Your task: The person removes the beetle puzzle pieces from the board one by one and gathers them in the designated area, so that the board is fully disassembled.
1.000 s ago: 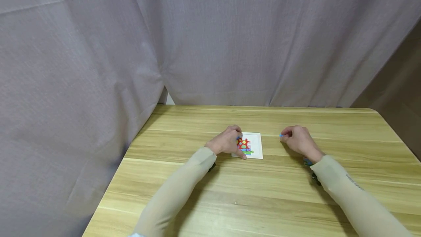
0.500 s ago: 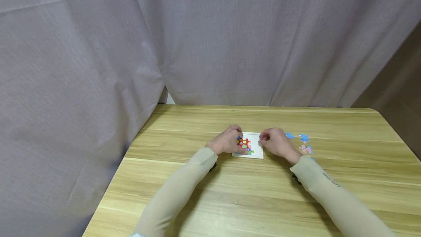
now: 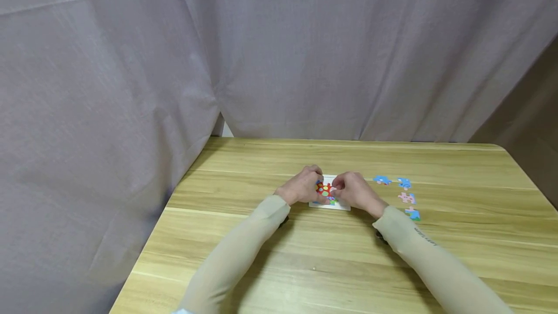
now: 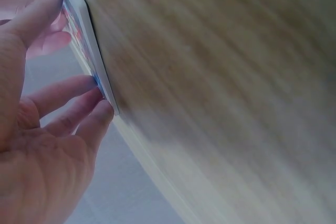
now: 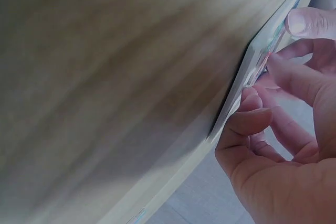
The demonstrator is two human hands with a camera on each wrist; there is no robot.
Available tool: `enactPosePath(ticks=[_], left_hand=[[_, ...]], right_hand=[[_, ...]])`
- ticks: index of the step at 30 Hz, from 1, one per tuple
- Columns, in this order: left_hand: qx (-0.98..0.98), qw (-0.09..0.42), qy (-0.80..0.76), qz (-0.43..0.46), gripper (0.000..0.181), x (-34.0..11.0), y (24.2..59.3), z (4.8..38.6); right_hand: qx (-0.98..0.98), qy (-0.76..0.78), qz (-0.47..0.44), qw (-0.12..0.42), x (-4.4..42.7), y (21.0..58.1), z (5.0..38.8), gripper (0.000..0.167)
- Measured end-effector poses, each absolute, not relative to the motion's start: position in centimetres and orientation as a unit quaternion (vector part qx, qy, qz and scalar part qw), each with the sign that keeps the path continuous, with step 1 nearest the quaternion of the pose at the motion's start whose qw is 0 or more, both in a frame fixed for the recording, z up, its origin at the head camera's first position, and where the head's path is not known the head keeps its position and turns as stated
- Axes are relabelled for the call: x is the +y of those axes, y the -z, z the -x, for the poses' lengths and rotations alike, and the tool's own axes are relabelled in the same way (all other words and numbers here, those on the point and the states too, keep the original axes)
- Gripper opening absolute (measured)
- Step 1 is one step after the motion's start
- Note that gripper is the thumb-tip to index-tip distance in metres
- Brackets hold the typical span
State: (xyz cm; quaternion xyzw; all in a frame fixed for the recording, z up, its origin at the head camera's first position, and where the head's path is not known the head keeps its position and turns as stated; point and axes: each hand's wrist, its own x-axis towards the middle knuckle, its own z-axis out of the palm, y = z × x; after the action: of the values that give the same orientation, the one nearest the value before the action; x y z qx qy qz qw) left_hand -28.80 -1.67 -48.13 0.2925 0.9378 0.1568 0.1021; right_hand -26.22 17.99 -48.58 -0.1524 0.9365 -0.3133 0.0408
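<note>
So there's one grey curtain (image 3: 287, 52) hanging down the left and along the far side, and one wooden table (image 3: 314, 251) in front of it. Two tan sleeves (image 3: 244, 241) reach in from the near side. Going left to right, the left hand (image 3: 301, 186) has hold of the left end of one white puzzle board (image 3: 330, 177), fingers toward the far side, thumb toward the near side. The board lies flat around mid-table, with some red, spotted picture (image 3: 324, 190) showing between the hands. The right hand (image 3: 355, 192) is over the board's right part, thumb and fingertips bunched close together; can't tell if there's a piece between them. Further right I count four loose bits: two blue pieces (image 3: 382, 179) farthest away, one pink piece (image 3: 407, 197) below those, and one blue-and-green piece (image 3: 412, 214) nearest.
</note>
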Motion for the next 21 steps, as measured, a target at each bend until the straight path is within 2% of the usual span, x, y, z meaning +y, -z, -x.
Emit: enactPosePath(ticks=[8,12,21], left_hand=[[0.938,0.105,-0.151,-0.293,0.063,-1.64,48.04,28.75],[0.938,0.103,-0.15,-0.294,0.062,-1.64,48.03,28.7],[0.936,0.088,-0.134,-0.313,0.047,-1.56,48.09,28.9]], right_hand=[[0.943,0.294,0.15,0.044,17.57,48.5,26.13,0.02],[0.942,0.298,0.139,0.063,17.5,48.35,26.06,0.02],[0.936,0.313,0.127,0.1,17.36,48.25,26.12,0.023]])
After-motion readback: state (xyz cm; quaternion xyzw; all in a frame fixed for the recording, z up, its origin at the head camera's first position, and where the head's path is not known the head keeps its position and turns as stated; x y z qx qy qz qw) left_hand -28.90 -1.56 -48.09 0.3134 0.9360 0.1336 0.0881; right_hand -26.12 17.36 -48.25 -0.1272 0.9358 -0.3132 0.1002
